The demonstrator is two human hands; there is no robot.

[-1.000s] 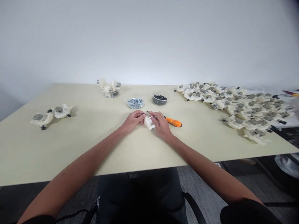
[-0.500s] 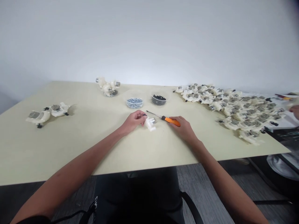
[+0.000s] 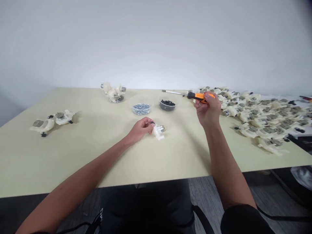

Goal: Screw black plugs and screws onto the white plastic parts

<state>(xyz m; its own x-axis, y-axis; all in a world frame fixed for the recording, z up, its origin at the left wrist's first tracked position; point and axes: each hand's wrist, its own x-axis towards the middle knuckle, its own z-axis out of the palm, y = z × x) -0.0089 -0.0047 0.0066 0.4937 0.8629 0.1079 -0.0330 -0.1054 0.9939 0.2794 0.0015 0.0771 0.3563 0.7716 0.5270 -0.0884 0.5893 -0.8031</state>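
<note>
My left hand [image 3: 142,129] pinches a small white plastic part with a silver motor [image 3: 159,130] near the middle of the table. A small black piece shows at the fingertips on that part. My right hand [image 3: 208,109] is raised above the table, its fingers wrapped around the orange and black handle of a screwdriver [image 3: 198,97]. The shaft points left, passing above the tub of black pieces [image 3: 167,104]. Just behind my left hand stands a clear tub of small silver screws [image 3: 141,109].
Many white plastic assemblies with grey motors [image 3: 265,120] lie spread over the right side of the table [image 3: 156,165]. Two similar assemblies [image 3: 52,122] lie at the left. A further cluster of white parts [image 3: 113,92] sits at the back left, over a container.
My right hand has lifted the screwdriver off the table's level, moving up and to the right. My left hand still holds the white part in nearly the same place.
</note>
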